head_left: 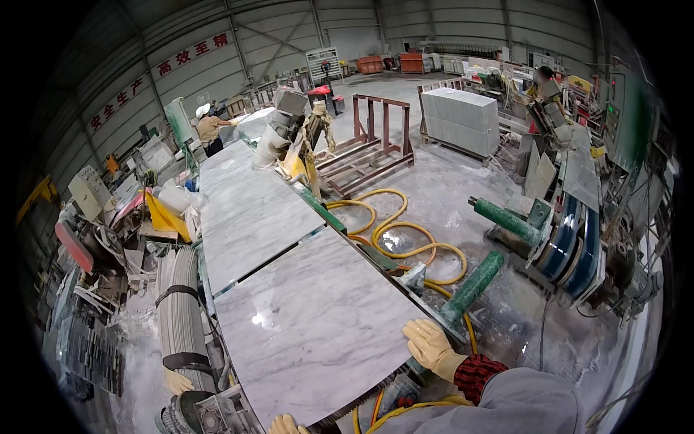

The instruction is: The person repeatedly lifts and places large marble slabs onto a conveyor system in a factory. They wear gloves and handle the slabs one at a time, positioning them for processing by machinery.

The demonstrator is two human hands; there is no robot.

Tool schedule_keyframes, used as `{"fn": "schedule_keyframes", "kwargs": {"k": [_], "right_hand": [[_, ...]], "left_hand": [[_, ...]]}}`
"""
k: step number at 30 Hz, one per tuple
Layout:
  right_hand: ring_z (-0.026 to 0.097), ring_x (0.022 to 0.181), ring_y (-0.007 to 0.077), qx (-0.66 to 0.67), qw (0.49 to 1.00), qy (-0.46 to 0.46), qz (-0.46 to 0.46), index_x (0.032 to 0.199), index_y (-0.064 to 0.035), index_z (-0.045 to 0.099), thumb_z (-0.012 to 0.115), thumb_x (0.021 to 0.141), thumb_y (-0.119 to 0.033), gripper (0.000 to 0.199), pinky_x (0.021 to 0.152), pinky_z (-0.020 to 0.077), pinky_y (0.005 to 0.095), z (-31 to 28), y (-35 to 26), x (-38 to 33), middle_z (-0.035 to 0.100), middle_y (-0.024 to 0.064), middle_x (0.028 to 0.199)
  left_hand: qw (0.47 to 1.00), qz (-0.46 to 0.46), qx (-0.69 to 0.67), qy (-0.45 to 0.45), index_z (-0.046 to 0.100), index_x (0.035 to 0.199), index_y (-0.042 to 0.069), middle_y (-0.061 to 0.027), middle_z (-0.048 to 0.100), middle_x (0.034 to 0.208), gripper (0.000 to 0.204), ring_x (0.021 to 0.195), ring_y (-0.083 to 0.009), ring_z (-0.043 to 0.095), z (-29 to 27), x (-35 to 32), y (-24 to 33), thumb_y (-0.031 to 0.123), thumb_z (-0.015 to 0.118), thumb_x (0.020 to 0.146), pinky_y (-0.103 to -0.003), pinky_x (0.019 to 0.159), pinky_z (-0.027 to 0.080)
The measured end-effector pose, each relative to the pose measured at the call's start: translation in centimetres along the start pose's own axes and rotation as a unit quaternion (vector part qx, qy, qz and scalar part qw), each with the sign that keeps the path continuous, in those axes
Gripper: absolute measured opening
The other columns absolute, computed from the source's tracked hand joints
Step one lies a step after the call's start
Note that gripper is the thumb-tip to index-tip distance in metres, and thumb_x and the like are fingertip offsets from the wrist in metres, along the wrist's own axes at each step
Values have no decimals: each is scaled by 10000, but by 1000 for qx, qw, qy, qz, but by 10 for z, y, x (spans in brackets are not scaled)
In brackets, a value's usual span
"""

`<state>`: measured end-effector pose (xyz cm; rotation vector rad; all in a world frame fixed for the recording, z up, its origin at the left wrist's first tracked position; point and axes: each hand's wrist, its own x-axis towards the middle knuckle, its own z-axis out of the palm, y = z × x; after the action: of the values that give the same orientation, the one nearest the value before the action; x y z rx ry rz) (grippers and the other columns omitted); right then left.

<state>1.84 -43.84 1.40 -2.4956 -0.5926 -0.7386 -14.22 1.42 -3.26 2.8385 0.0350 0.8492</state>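
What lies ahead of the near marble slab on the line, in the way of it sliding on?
A second marble slab lies directly ahead, with a narrow gap between them. The near marble slab has the right hand on its right edge and the left hand at its near edge.

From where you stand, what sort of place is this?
Most likely a stone-processing workshop. Large white marble slabs lie along a long work line, a pallet of cut stone stands on the wet, dusty floor, and yellow hoses run beside heavy machines. The right hand, gloved, rests on the slab's edge.

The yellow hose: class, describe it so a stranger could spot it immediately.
Start at the long line of grey marble slabs. On the wet floor to its right, the yellow hose lies in loose loops. Nothing else on the floor there is bright yellow and coiled.
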Motion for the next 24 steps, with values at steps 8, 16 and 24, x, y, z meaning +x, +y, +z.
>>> {"fn": "schedule_keyframes", "kwargs": {"k": [8, 16, 24], "right_hand": [[625, 1103, 378, -19, 999, 33, -20, 1203, -24, 666, 636, 958, -146, 275, 1003, 513, 493, -4, -3, 4, 642, 154, 1178], [617, 1057, 368, -10, 999, 33, -18, 1177, -29, 652, 658, 915, -112, 275, 978, 509, 484, -13, -8, 8, 623, 146, 1115], [599, 996, 400, 157, 979, -128, 6, 1081, -31, 650, 662, 937, -79, 153, 922, 504, 485, -14, -26, 2, 646, 164, 1071]], "left_hand": [[999, -13, 15, -32, 612, 1522, 84, -255, 576, 1579, 480, 1476, -499, 506, 3, -6, -3, 249, 623, 1071, -651, 1257, 339], [999, -19, 22, -39, 593, 1557, 100, -219, 558, 1616, 507, 1518, -476, 469, 16, -17, -12, 294, 588, 1090, -646, 1282, 302], [999, -16, 15, -26, 597, 1553, 92, -230, 550, 1622, 496, 1516, -473, 472, 9, -17, -4, 258, 594, 1085, -637, 1269, 317]]}}
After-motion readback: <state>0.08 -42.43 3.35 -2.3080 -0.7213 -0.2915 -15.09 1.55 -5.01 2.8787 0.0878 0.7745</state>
